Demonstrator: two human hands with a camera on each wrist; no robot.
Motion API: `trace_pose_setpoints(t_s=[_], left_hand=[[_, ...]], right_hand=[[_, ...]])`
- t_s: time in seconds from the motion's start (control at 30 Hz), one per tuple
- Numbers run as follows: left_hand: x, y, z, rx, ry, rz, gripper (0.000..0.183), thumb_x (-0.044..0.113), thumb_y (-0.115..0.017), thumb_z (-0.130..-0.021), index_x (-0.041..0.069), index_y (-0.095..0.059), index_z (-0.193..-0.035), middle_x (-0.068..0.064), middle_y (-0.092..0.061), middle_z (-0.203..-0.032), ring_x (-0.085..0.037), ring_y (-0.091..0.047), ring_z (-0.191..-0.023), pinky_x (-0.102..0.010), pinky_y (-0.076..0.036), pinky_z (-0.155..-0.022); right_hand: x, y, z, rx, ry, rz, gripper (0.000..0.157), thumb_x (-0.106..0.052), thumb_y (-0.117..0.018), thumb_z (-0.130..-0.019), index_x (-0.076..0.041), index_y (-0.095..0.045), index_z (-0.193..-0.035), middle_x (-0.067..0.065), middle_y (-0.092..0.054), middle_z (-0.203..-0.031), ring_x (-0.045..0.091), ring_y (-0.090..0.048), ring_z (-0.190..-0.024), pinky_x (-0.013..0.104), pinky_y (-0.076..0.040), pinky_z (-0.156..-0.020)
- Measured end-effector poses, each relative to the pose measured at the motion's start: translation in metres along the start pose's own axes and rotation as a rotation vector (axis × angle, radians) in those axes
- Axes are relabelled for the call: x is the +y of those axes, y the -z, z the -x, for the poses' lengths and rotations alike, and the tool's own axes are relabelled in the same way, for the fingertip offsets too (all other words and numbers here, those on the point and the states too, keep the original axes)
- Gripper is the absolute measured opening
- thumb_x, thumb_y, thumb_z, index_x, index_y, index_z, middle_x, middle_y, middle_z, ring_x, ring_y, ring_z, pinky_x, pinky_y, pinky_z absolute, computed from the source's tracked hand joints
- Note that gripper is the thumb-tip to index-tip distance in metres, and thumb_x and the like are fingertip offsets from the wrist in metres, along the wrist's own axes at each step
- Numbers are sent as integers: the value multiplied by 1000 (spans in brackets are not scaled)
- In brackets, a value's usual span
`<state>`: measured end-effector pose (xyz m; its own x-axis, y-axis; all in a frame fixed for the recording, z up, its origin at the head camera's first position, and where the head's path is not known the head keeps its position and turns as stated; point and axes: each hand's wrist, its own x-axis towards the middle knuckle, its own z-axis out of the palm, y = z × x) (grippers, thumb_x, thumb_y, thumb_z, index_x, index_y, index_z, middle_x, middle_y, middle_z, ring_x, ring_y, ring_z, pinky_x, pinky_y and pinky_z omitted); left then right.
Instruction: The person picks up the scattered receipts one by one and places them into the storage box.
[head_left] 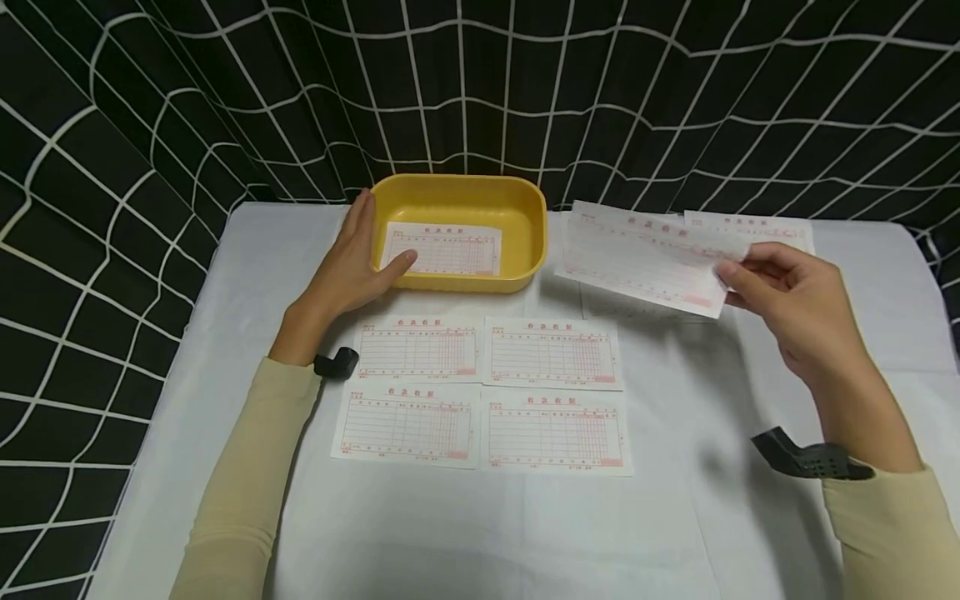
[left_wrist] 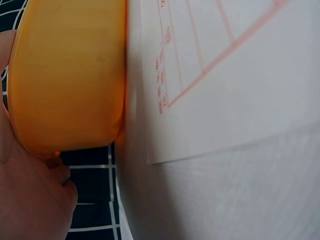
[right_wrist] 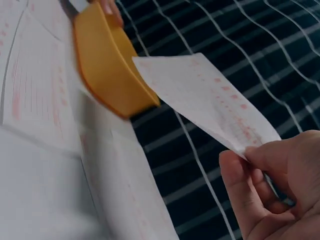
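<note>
At the back of the table stands a yellow plastic bin (head_left: 468,286), with a printed receipt slip (head_left: 450,250) lying inside. My left hand (head_left: 352,258) holds the bin's left end, thumb over the front rim and fingers along the outer side; in the left wrist view the bin's wall (left_wrist: 70,75) fills the upper left. My right hand (head_left: 795,300) pinches another receipt slip (head_left: 645,258) by its right end between thumb and fingers. That slip (right_wrist: 200,95) is raised and slants toward the bin, bending slightly in the right wrist view.
Below the bin, receipt slips lie in two rows: upper left (head_left: 417,348), upper right (head_left: 553,353), lower left (head_left: 407,425) and lower right (head_left: 557,432). More paper (head_left: 783,229) lies behind the right hand. A black cloth with white grid lines (head_left: 495,92) hangs along the table's back.
</note>
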<state>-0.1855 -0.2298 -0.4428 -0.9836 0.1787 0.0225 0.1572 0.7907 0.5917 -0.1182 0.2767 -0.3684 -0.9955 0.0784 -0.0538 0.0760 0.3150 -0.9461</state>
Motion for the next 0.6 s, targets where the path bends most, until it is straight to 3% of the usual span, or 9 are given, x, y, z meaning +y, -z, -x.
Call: trace_pose_setpoints(t_s=[0.23, 0.6], left_hand=[[-2, -3, 1, -9, 14, -4, 111, 64, -59, -97, 10, 4, -171, -6, 5, -181, -29, -7, -168, -56, -20, -134], [-1, 0, 1, -15, 10, -3, 110, 64, -58, -97, 11, 4, -171, -5, 6, -181, -28, -7, -168, -55, -20, -135]], right_hand=[[-30, -55, -30, -114, 34, 172, 26, -22, -72, -101, -4, -64, -119, -19, -68, -98, -4, -70, -88, 14, -61, -77], [-58, -127, -66, -268, -6, 210, 28, -19, -73, -101, -1, -68, -122, 5, -69, -115, 9, -68, -91, 18, -62, -81]])
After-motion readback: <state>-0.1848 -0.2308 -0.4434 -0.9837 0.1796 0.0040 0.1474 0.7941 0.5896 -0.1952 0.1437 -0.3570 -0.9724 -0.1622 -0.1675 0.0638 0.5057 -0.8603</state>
